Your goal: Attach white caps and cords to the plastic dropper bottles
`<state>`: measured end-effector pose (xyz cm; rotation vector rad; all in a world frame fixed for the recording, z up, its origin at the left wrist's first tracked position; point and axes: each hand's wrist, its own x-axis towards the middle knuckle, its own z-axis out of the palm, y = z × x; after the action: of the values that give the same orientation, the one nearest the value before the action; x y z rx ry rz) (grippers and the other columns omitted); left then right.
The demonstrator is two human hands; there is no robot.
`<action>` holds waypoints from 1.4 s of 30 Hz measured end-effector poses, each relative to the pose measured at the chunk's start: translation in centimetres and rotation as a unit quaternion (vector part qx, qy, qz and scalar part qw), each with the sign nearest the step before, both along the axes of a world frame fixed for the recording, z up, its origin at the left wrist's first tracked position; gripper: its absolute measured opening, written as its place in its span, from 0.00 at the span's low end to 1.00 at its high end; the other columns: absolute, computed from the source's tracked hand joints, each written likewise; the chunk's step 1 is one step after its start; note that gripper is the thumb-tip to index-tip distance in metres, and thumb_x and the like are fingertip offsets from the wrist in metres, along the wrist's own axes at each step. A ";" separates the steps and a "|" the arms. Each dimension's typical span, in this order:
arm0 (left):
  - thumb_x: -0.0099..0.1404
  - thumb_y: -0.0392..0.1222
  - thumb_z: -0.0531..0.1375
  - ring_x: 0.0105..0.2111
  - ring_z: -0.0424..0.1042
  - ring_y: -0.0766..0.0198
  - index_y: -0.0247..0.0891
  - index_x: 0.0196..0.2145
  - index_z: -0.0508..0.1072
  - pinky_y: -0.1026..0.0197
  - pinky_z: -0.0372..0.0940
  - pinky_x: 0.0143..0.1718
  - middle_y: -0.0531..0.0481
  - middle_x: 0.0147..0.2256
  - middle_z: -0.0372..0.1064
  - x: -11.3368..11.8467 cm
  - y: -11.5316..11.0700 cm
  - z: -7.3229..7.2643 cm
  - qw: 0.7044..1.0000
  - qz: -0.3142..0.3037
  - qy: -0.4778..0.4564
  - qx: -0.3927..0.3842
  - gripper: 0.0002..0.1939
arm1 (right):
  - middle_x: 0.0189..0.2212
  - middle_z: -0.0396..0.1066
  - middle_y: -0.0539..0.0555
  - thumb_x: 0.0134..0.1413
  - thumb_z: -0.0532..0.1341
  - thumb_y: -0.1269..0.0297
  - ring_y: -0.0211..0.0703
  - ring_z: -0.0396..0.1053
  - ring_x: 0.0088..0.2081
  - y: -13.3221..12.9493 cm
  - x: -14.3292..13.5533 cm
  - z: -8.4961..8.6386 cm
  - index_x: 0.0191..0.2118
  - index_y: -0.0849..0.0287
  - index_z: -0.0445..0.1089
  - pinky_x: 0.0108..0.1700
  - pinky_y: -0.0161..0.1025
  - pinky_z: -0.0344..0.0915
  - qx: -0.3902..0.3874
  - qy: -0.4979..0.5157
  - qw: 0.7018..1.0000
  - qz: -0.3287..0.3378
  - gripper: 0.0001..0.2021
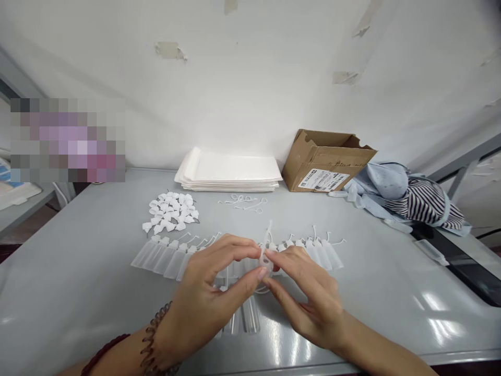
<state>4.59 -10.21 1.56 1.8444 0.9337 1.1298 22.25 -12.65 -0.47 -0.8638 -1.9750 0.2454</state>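
Observation:
Both hands meet at the centre, above the grey table. My left hand (223, 282) pinches a small translucent white plastic part (266, 261) between thumb and fingers. On its other side, my right hand (309, 297) grips the same part with its fingertips. A thin white strip rises from it, and a loop of tubing hangs just below. Behind the hands runs a row of translucent flat tubes (156, 258) with bent white stems, partly hidden by the fingers. Under the hands lie a few more clear tubes (250, 315).
Small white caps (170, 211) form a pile at the left. Farther back are a stack of white envelopes (235, 172) and an open cardboard box (329, 162). White looped pieces (246, 202) lie before the stack. Cloth (415, 193) and a black panel (457, 266) occupy the right.

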 end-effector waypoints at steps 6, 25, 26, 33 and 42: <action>0.60 0.31 0.61 0.38 0.72 0.62 0.40 0.37 0.74 0.62 0.67 0.40 0.49 0.37 0.73 0.1 0.0 -0.1 0.996 0.001 0.033 0.085 0.08 | 0.35 0.72 0.58 0.51 0.58 0.81 0.45 0.67 0.34 0.0 0.0 0.0 0.59 0.61 0.58 0.30 0.43 0.65 0.030 -0.024 0.999 -0.006 0.29; 0.56 0.50 0.66 0.53 0.58 0.54 0.38 0.56 0.58 0.52 0.61 0.52 0.42 0.51 0.61 -1.2 0.7 0.4 0.968 -0.051 0.179 0.168 0.34 | 0.33 0.72 0.52 0.52 0.64 0.63 0.36 0.68 0.34 0.9 0.1 0.2 0.47 0.58 0.70 0.43 0.37 0.61 -0.579 0.414 0.650 0.266 0.15; 0.56 0.49 0.66 0.52 0.58 0.53 0.37 0.55 0.59 0.52 0.62 0.52 0.42 0.51 0.61 -1.1 0.7 0.4 0.964 -0.057 0.181 0.184 0.34 | 0.33 0.72 0.52 0.52 0.64 0.63 0.36 0.68 0.35 0.9 0.0 0.2 0.47 0.58 0.70 0.43 0.36 0.61 -0.579 0.414 0.650 0.265 0.15; 0.59 0.39 0.64 0.48 0.59 0.54 0.33 0.51 0.61 0.51 0.61 0.49 0.41 0.45 0.65 -0.9 0.5 0.3 0.947 -0.058 0.178 0.262 0.24 | 0.33 0.70 0.52 0.53 0.64 0.61 0.36 0.66 0.35 1.0 0.1 0.0 0.45 0.59 0.70 0.40 0.36 0.61 -0.565 0.390 0.670 0.282 0.13; 0.59 0.34 0.64 0.47 0.60 0.55 0.29 0.51 0.63 0.53 0.61 0.48 0.42 0.43 0.66 -0.9 -0.1 0.2 0.938 -0.079 0.181 0.284 0.23 | 0.32 0.72 0.52 0.47 0.67 0.56 0.37 0.69 0.34 1.4 1.2 0.5 0.42 0.59 0.71 0.40 0.37 0.64 -0.531 0.310 0.732 0.294 0.17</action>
<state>3.64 -10.31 1.80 2.6164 0.6704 1.0458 23.45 -11.23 0.07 -0.6093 -1.2650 1.9116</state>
